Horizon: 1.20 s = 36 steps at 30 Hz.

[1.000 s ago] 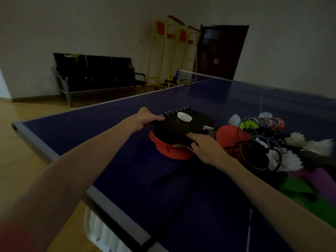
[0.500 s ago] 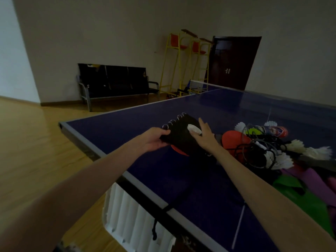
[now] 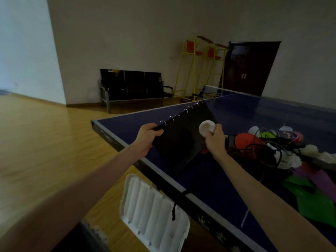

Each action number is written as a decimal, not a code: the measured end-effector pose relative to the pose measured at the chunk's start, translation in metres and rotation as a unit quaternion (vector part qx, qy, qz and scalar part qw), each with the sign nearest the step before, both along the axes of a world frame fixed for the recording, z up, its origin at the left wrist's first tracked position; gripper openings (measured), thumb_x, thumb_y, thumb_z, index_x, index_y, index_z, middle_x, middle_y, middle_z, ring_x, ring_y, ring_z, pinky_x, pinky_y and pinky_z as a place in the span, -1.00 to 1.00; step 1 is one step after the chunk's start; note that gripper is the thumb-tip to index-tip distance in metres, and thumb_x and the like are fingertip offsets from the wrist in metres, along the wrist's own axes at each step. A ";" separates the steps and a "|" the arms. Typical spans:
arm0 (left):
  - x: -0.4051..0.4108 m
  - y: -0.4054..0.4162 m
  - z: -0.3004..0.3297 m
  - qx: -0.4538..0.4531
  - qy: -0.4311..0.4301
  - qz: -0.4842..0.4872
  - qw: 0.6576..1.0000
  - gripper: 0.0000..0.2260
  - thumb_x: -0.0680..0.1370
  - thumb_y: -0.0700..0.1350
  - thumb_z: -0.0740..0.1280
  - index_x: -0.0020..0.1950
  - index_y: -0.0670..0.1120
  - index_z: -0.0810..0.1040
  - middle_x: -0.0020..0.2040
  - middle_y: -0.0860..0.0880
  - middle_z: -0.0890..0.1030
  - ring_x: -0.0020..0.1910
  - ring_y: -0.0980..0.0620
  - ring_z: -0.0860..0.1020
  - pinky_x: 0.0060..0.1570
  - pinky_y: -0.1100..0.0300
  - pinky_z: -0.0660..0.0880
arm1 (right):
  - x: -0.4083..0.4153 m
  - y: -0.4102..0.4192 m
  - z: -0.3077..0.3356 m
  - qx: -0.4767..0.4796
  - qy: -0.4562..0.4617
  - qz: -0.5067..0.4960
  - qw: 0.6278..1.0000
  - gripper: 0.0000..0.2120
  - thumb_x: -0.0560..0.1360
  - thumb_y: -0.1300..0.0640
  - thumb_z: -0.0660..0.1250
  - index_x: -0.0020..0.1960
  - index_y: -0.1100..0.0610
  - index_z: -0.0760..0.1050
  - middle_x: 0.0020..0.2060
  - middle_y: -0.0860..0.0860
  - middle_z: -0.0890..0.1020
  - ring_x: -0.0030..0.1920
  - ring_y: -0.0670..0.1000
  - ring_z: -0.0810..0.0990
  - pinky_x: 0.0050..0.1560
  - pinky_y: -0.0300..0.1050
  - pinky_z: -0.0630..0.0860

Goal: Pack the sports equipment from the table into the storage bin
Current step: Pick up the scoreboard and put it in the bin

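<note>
**Lifting the black ringed board off the pile**

Tilting up now: black ringed board [image 3: 181, 140] has come off the red paddle, which lay under it a sec ago. Left hand [image 3: 145, 140] grips its corner by the rings; right hand [image 3: 215, 140] pinches a white disc [image 3: 206, 127] at its face. Storage bin [image 3: 154, 213] (white, ribbed) sits below the table [image 3: 227, 179] edge, w/ the rest of the gear unpacked.

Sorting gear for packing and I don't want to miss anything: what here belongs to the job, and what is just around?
Part of the job:
black ringed board, gripped by left hand
white disc, pinched by right hand
red paddle
shuttlecocks
cords
white bin

Just around:
bench
yellow chairs
door
</note>
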<state>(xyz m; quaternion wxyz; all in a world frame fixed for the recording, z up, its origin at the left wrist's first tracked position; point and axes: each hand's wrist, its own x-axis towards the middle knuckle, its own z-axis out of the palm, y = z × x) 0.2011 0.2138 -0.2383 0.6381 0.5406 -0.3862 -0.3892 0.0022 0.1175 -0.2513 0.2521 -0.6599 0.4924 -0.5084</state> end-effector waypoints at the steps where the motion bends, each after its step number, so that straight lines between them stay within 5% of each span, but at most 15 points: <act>1: 0.002 0.010 0.001 -0.013 -0.013 0.018 1.000 -0.86 0.53 -0.31 0.28 -0.18 -0.12 0.51 -0.19 -0.09 0.54 -0.12 -0.03 0.53 -0.01 0.03 0.46 | 0.002 0.007 0.001 0.031 -0.032 0.016 0.999 -0.67 0.56 0.28 0.13 0.32 0.26 0.25 0.24 0.21 0.44 0.03 0.03 0.42 -0.16 -0.14 0.38; 5: 0.020 0.048 0.004 -0.062 -0.115 0.069 0.989 -0.86 0.54 -0.26 0.30 -0.19 -0.07 0.52 -0.19 -0.06 0.52 -0.09 -0.05 0.53 -0.05 0.03 0.45 | 0.013 0.041 0.008 0.075 -0.115 0.109 0.984 -0.46 0.56 0.32 0.09 0.48 -0.02 0.13 0.34 0.05 0.29 0.21 0.10 0.43 -0.11 -0.11 0.56; 9: 0.040 0.092 0.004 -0.107 -0.214 0.156 0.958 -0.91 0.54 -0.23 0.32 -0.07 -0.04 0.54 -0.14 0.06 0.51 -0.07 0.05 0.53 0.04 0.15 0.48 | 0.038 0.071 0.013 0.114 -0.147 0.156 0.970 -0.73 0.60 0.33 0.04 0.08 0.13 0.49 0.20 0.15 0.42 0.04 0.26 0.59 -0.40 -0.20 0.60; 11: 0.047 0.116 0.002 -0.127 -0.289 0.199 0.928 -0.90 0.54 -0.24 0.31 0.02 -0.09 0.54 -0.14 0.03 0.53 -0.15 0.14 0.51 -0.12 0.44 0.43 | 0.048 0.083 0.016 0.141 -0.151 0.173 0.963 -0.73 0.60 0.34 0.08 -0.07 0.18 0.54 0.16 0.20 0.49 0.01 0.17 0.59 -0.33 -0.18 0.62; 13: 0.055 0.141 -0.006 -0.167 -0.385 0.234 0.877 -0.93 0.54 -0.24 0.30 0.01 -0.19 0.54 -0.14 -0.08 0.59 -0.21 0.05 0.55 -0.26 0.39 0.42 | 0.060 0.092 0.018 0.153 -0.155 0.213 0.953 -0.77 0.60 0.33 0.09 0.02 0.23 0.53 0.11 0.18 0.50 -0.07 0.03 0.56 -0.25 -0.15 0.64; 15: 0.062 0.167 -0.016 -0.215 -0.470 0.257 0.817 -0.89 0.53 -0.24 0.29 -0.02 -0.27 0.54 -0.19 -0.17 0.61 -0.28 -0.04 0.56 -0.30 0.19 0.45 | 0.073 0.105 0.025 0.194 -0.185 0.252 0.930 -0.81 0.60 0.19 0.17 0.12 0.22 0.50 0.08 0.16 0.51 -0.07 0.05 0.57 -0.18 -0.09 0.63; 17: 0.070 0.193 -0.031 -0.238 -0.523 0.279 0.770 -0.92 0.51 -0.29 0.29 -0.07 -0.30 0.54 -0.25 -0.19 0.59 -0.33 -0.01 0.51 -0.35 0.20 0.39 | 0.088 0.123 0.028 0.254 -0.230 0.312 0.886 -0.63 0.57 -0.07 0.21 0.22 0.18 0.48 0.09 0.14 0.57 0.00 0.11 0.61 -0.06 0.04 0.61; 21: 0.088 0.239 -0.067 -0.224 -0.568 0.291 0.737 -0.88 0.50 -0.32 0.27 0.02 -0.28 0.54 -0.09 -0.20 0.62 -0.28 -0.01 0.53 -0.33 0.23 0.42 | 0.118 0.155 0.025 0.311 -0.217 0.428 0.820 -0.29 0.34 -0.35 0.27 0.24 0.18 0.47 -0.26 0.00 0.68 -0.12 0.03 0.69 0.10 0.10 0.57; 25: 0.121 0.296 -0.110 -0.194 -0.650 0.264 0.685 -0.80 0.49 -0.32 0.28 0.10 -0.22 0.47 0.04 -0.24 0.63 -0.16 -0.12 0.61 -0.24 0.15 0.52 | 0.160 0.193 -0.002 0.337 -0.235 0.410 0.814 -0.48 0.38 -0.13 0.42 0.09 0.29 0.53 -0.09 0.19 0.66 -0.07 0.14 0.67 -0.03 0.06 0.62; 29: 0.166 0.354 -0.153 -0.102 -0.739 0.258 0.614 -0.78 0.50 -0.32 0.22 0.15 -0.22 0.42 0.04 -0.25 0.65 -0.16 -0.18 0.67 -0.27 0.05 0.61 | 0.220 0.232 -0.051 0.420 -0.197 0.375 0.803 -0.72 0.51 0.27 0.33 0.19 0.36 0.48 -0.15 0.19 0.63 -0.18 0.10 0.65 -0.37 -0.15 0.61; 32: 0.183 0.358 -0.153 -0.058 -0.791 0.220 0.568 -0.80 0.58 -0.28 0.12 0.16 -0.24 0.44 0.05 -0.26 0.64 -0.16 -0.18 0.67 -0.27 0.05 0.61 | 0.226 0.225 -0.072 0.461 -0.222 0.381 0.770 -0.91 0.51 0.34 0.28 0.00 0.31 0.52 -0.15 0.20 0.63 -0.15 0.12 0.63 -0.37 -0.13 0.62; 36: 0.213 0.407 -0.206 0.084 -0.796 0.148 0.582 -0.71 0.47 -0.24 0.16 0.11 -0.25 0.56 0.08 -0.20 0.63 -0.23 -0.16 0.65 -0.38 0.12 0.56 | 0.266 0.257 -0.144 0.535 -0.170 0.367 0.742 -0.81 0.50 0.38 0.27 0.11 0.32 0.49 -0.20 0.19 0.65 -0.22 0.11 0.66 -0.38 -0.12 0.62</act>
